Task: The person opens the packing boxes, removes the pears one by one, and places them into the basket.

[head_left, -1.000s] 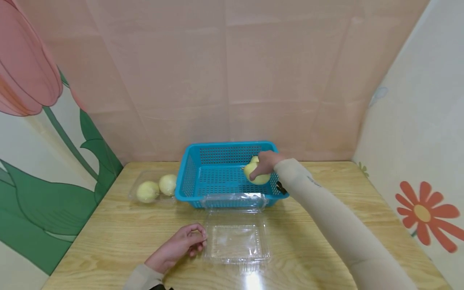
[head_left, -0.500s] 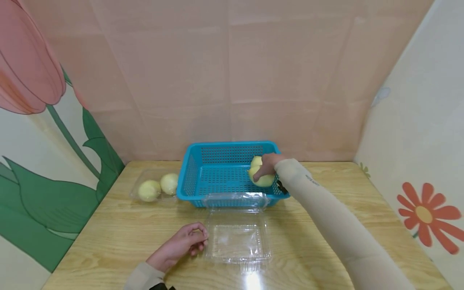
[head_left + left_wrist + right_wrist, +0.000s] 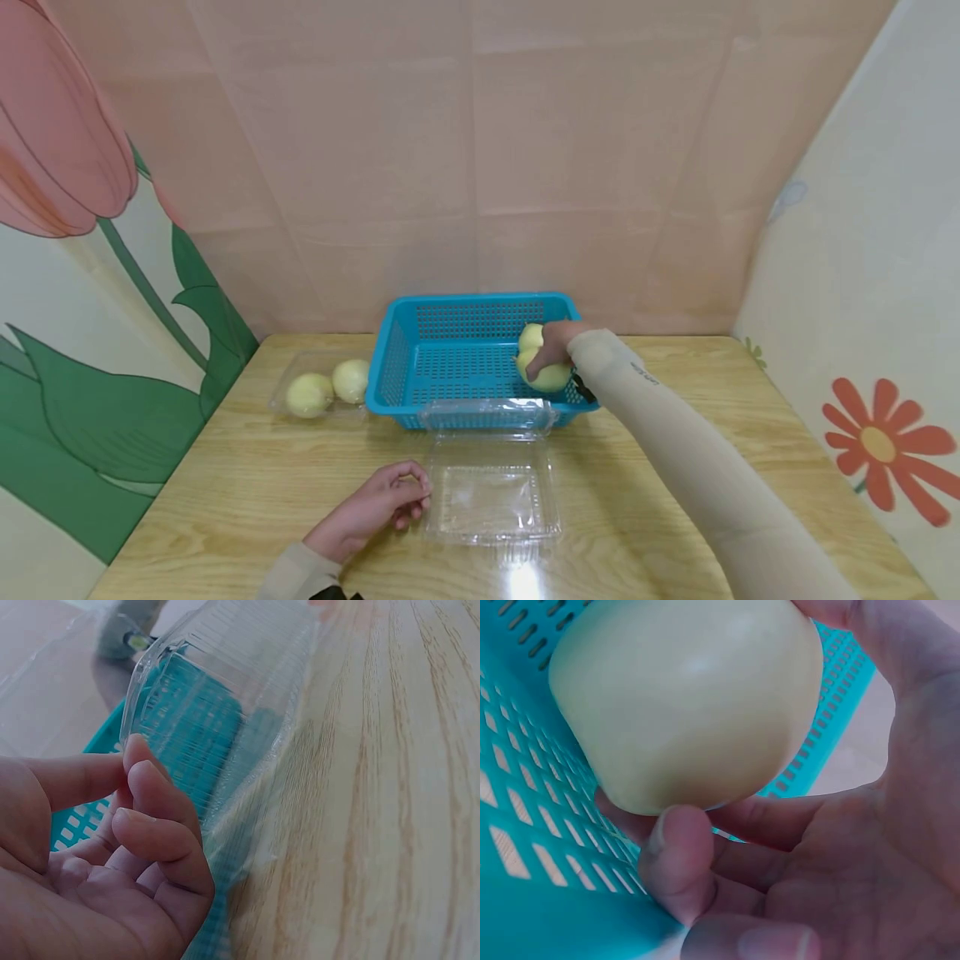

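Note:
In the head view my right hand [image 3: 557, 342] is inside the blue basket [image 3: 380, 367], at its right end. It holds a round, pale yellow-green fruit [image 3: 545, 377]; up close in the right wrist view, thumb and fingers touch opposite sides of this fruit [image 3: 694, 705]. Behind it lies a second such fruit [image 3: 531, 336], partly covered by the hand. My left hand [image 3: 375, 508] rests near the table's front and pinches the left edge of a clear plastic clamshell box [image 3: 491, 500]. That pinch on the box [image 3: 247, 667] shows between thumb and forefinger in the left wrist view.
Left of the basket, another clear plastic box [image 3: 281, 387] holds two pale fruits [image 3: 330, 390]. The open clamshell's raised lid [image 3: 487, 412] stands against the basket's front wall. A pink cloth [image 3: 360, 167] hangs behind the wooden table [image 3: 225, 492].
My right hand has lowered the fruit slightly and moved it a little to the right within the basket. The left hand keeps its pinch on the clamshell box.

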{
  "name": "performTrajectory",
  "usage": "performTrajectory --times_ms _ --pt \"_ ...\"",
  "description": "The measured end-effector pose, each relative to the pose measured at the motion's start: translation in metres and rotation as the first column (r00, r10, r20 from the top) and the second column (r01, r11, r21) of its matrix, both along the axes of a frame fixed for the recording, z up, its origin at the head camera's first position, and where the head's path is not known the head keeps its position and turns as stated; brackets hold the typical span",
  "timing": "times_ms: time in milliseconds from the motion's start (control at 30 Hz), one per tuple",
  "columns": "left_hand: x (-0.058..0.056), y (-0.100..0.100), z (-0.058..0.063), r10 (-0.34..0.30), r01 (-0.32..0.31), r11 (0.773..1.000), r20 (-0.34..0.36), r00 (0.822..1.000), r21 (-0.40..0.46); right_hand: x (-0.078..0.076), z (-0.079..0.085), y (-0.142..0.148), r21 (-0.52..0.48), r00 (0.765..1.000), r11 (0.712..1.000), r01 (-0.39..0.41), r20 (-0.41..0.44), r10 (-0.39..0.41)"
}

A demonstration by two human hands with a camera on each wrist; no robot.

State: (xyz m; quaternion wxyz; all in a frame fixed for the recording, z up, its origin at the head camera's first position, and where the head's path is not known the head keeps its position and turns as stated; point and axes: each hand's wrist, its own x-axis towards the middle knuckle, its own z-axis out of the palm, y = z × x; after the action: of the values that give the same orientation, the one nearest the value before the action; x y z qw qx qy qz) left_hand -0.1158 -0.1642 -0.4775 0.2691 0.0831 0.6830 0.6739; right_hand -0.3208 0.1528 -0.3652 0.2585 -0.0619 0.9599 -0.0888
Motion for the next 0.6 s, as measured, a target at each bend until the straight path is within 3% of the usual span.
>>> performTrajectory --times_ms 333,600 --pt "0.000 -0.001 -0.001 -0.002 0.002 1.000 0.001 1.000 0.002 0.010 0.010 -0.001 -0.020 0.998 0.999 0.047 0.044 -0.046" --pt "0.000 -0.001 -0.001 -0.010 0.011 1.000 -0.007 1.000 0.014 0.006 0.004 0.004 -0.037 1.000 0.999 -0.003 0.027 0.004"
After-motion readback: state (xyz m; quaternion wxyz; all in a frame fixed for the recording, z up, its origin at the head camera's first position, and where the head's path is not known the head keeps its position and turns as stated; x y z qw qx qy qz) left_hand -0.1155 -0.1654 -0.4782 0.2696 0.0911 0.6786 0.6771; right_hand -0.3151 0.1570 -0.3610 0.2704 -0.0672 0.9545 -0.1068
